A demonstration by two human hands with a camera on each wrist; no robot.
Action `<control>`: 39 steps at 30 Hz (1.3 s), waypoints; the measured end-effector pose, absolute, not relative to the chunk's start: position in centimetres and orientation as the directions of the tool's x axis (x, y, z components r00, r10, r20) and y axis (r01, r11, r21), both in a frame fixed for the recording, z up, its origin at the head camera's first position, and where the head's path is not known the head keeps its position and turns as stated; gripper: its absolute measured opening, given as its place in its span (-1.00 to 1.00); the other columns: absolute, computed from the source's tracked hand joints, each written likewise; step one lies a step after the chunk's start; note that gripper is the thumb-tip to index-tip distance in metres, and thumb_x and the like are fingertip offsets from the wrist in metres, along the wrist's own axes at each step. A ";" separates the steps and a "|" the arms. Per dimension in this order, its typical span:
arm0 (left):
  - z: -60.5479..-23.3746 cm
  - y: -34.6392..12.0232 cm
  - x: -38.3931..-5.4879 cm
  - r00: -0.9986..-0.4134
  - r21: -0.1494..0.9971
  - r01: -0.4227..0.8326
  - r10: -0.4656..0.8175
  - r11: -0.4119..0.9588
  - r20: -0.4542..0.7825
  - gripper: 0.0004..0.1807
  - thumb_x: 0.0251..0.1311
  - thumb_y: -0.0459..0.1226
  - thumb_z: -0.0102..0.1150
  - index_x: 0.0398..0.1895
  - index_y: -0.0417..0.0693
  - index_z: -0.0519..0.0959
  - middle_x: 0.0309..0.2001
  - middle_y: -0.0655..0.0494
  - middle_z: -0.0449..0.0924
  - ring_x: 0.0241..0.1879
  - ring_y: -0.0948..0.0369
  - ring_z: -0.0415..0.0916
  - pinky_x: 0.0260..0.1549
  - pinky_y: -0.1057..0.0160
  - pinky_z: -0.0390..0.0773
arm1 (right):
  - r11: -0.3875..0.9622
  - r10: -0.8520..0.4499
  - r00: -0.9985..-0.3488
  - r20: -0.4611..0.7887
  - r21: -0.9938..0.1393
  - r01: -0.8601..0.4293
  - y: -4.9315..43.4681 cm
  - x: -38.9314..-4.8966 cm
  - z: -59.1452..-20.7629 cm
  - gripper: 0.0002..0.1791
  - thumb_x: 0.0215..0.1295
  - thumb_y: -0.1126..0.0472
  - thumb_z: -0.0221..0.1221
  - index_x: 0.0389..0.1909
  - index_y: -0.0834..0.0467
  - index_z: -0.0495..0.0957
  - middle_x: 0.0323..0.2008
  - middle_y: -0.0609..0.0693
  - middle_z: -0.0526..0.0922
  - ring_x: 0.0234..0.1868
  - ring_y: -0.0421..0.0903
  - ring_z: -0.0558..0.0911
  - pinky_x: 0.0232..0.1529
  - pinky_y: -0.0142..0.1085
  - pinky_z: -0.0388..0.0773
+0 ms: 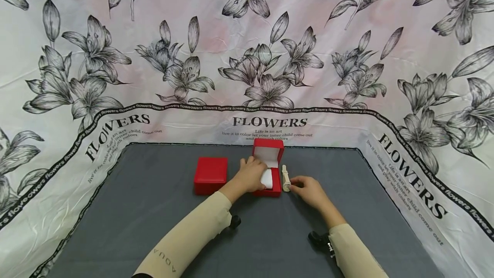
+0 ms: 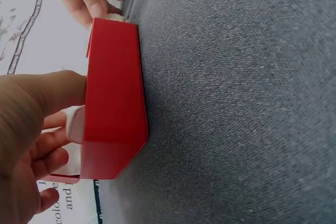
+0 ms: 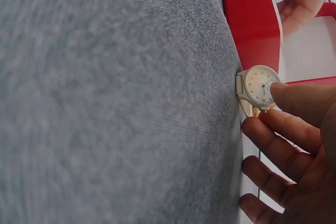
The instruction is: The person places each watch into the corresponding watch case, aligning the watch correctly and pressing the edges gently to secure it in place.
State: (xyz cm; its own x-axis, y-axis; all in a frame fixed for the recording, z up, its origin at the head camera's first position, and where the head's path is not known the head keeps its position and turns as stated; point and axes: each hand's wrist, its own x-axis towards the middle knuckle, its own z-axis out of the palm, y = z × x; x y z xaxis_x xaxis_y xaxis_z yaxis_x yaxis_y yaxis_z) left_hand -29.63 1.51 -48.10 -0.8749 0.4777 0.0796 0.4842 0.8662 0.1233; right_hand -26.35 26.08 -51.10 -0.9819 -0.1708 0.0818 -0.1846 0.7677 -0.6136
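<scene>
An open red watch box (image 1: 276, 188) stands with its lid raised, showing a pale lining. Inside it sits a white cushion (image 1: 267, 178), gripped by my left hand (image 1: 251, 174), which reaches in from the left. The left wrist view has the thumb (image 2: 65, 87) at the box's near wall and curled fingers beyond the cushion. Just right of the box, a cream wristwatch (image 1: 285, 178) lies lengthwise on the cloth. My right hand (image 1: 308, 190) pinches it at the watch case (image 3: 261, 86), thumb over the round dial and index finger by the crown.
A closed red box (image 1: 210, 176) stands left of the open one. Both are on a dark grey cloth (image 1: 162, 209) bordered by white fabric (image 1: 266, 125) with printed flowers and lettering, which rises behind as a backdrop.
</scene>
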 end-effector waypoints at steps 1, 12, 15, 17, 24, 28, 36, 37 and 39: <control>-48.0 1.5 -29.6 -0.873 0.122 0.487 0.479 0.865 0.088 -0.34 0.03 0.09 0.54 0.20 0.12 0.59 0.16 0.11 0.58 0.16 0.09 0.31 0.07 -0.06 0.24 | 0.771 -0.170 -0.982 0.086 -0.608 -0.187 26.0 -26.5 -51.0 -0.72 0.35 0.13 0.33 0.00 0.16 0.73 -0.06 0.05 0.77 -0.04 0.00 0.68 -0.03 -0.06 0.58; -48.4 1.5 -29.1 -0.830 0.073 0.531 0.500 0.845 0.245 -0.25 0.02 0.03 0.56 0.28 0.05 0.50 0.14 0.04 0.45 0.23 0.05 0.23 0.17 -0.08 0.22 | 0.779 -0.126 -0.985 0.114 -0.604 -0.169 25.8 -27.0 -50.8 -0.83 0.32 0.14 0.36 -0.15 0.11 0.76 -0.17 0.01 0.78 -0.21 -0.09 0.64 -0.15 -0.14 0.54; -48.6 1.4 -28.6 -0.820 0.065 0.536 0.502 0.841 0.275 -0.23 0.00 0.03 0.57 0.29 0.06 0.47 0.16 0.04 0.43 0.24 0.04 0.23 0.19 -0.09 0.21 | 0.751 -0.114 -0.987 0.115 -0.640 -0.161 25.6 -26.9 -50.8 -0.83 0.33 0.13 0.36 -0.14 0.11 0.75 -0.17 0.00 0.77 -0.20 -0.12 0.64 -0.17 -0.19 0.53; -48.8 1.3 -28.3 -0.817 0.077 0.538 0.497 0.839 0.292 -0.21 0.00 0.02 0.56 0.30 0.07 0.44 0.20 0.03 0.42 0.26 0.04 0.22 0.19 -0.08 0.21 | 0.718 -0.099 -0.988 0.119 -0.679 -0.153 25.5 -26.7 -50.8 -0.80 0.35 0.14 0.34 -0.10 0.13 0.75 -0.14 0.03 0.77 -0.17 -0.10 0.64 -0.16 -0.21 0.53; -49.3 0.9 -27.9 -0.837 0.218 0.514 0.429 0.830 0.340 -0.21 0.04 -0.01 0.51 0.34 0.09 0.39 0.24 0.00 0.40 0.23 0.04 0.23 0.16 -0.09 0.22 | 0.598 -0.023 -0.985 0.171 -0.787 -0.151 25.0 -26.1 -50.2 -0.76 0.36 0.18 0.33 -0.01 0.17 0.72 -0.13 0.06 0.76 -0.15 -0.09 0.64 -0.15 -0.29 0.55; -48.4 0.3 -27.6 -0.847 0.311 0.507 0.398 0.804 0.353 -0.23 0.05 -0.02 0.48 0.34 0.06 0.40 0.22 0.01 0.43 0.20 0.04 0.27 0.12 -0.08 0.26 | 0.542 -0.026 -0.978 0.206 -0.819 -0.187 24.7 -25.7 -49.3 -0.74 0.39 0.12 0.32 0.01 0.14 0.71 -0.14 0.05 0.75 -0.18 -0.15 0.64 -0.18 -0.34 0.56; -45.9 -2.1 -25.7 -0.851 0.387 0.504 0.368 0.772 0.374 -0.20 0.02 0.00 0.51 0.33 -0.01 0.42 0.24 0.07 0.47 0.20 0.09 0.32 0.08 -0.03 0.29 | 0.469 -0.058 -0.965 0.256 -0.846 -0.253 23.3 -24.0 -47.3 -0.70 0.42 0.11 0.29 0.05 0.17 0.70 -0.13 0.08 0.75 -0.16 -0.25 0.63 -0.09 -0.41 0.56; -45.6 -2.5 -25.4 -0.847 0.387 0.510 0.370 0.768 0.381 -0.20 0.01 0.01 0.52 0.33 0.01 0.43 0.24 0.08 0.47 0.21 0.10 0.32 0.07 -0.02 0.28 | 0.460 -0.064 -0.963 0.262 -0.849 -0.261 23.0 -23.8 -47.0 -0.70 0.43 0.12 0.29 0.06 0.18 0.70 -0.13 0.08 0.75 -0.16 -0.25 0.63 -0.08 -0.42 0.56; -45.1 -3.2 -24.8 -0.839 0.389 0.523 0.379 0.758 0.391 -0.22 0.00 0.00 0.53 0.32 0.04 0.44 0.23 0.09 0.47 0.21 0.10 0.31 0.06 -0.01 0.28 | 0.450 -0.077 -0.958 0.275 -0.848 -0.280 22.5 -23.4 -46.6 -0.70 0.43 0.13 0.28 0.06 0.19 0.70 -0.13 0.09 0.75 -0.15 -0.25 0.63 -0.06 -0.41 0.56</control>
